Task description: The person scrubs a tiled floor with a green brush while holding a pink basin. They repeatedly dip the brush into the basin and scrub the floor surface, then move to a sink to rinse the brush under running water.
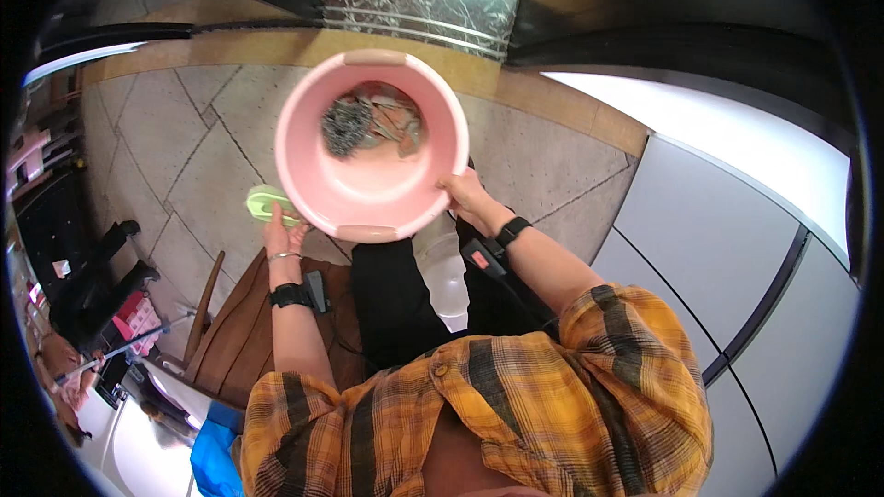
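A pink plastic basin [304,131] with beige handles is held above the floor in front of me. My right hand [473,200] grips its lower right rim, thumb over the edge. Inside the basin lie a dark grey, frizzy scouring pad [347,125] and a crumpled orange-and-grey cloth [397,121]. At the basin's lower left, my left hand [282,231] holds a light green scrubbing brush [266,205]. Its fingers are close to the basin wall; whether they touch it I cannot tell. A whitish translucent container [445,276] stands between my legs, partly hidden.
Brown slatted furniture [238,328] is at my left. A marble threshold [414,0] crosses a doorway ahead, and grey cabinet panels [697,214] flank my right. A person in black trousers [90,283] is at far left near a pole [131,345] and a pink crate [138,321]. A blue bag [215,452] lies lower left.
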The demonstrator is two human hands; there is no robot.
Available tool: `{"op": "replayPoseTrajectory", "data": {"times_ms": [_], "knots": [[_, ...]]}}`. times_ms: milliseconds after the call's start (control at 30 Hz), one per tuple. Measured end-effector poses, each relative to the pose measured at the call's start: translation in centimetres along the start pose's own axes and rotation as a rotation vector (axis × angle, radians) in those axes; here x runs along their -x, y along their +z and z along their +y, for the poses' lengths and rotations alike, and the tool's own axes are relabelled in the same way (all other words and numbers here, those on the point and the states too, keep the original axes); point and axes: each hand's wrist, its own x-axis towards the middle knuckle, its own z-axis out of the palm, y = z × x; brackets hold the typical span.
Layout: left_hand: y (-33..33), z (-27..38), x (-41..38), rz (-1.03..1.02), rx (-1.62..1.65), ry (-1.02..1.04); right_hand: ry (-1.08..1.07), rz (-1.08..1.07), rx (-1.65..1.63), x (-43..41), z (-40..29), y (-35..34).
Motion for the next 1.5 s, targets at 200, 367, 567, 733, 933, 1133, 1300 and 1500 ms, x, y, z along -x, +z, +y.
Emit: {"op": "replayPoseTrajectory", "data": {"times_ms": [200, 367, 567, 733, 933, 1133, 1300, 1500], "knots": [[-1.5, 5.7, 6.8, -0.047, -0.136, -0.048, 0.015, 0.095, 0.131, 8.3, -6.6, -1.4], [-4.6, 9.8, 11.4, -0.094, -0.218, -0.057, -0.049, 0.173, 0.242, 13.3, -9.8, -1.6], [-6.2, 14.9, 16.1, -0.187, -0.473, 0.067, -0.185, 0.108, 0.092, 17.7, -12.8, 1.2], [-2.9, 19.1, 18.7, -0.199, -0.670, 0.192, -0.231, -0.046, 0.066, 16.7, -18.4, 2.9], [0.6, 22.1, 18.0, -0.266, -0.812, 0.281, -0.312, -0.022, -0.107, 15.8, -24.4, 4.7], [3.0, 25.1, 12.9, -0.385, -0.985, 0.310, -0.365, -0.096, -0.310, 14.2, -26.3, 6.1], [6.7, 30.6, 10.0, -0.530, -1.011, 0.352, -0.380, -0.052, -0.327, 13.5, -26.5, 6.3], [12.5, 36.1, 9.8, -0.737, -1.347, 0.574, -0.416, 0.102, -0.376, 14.6, -26.2, 10.9]]}}
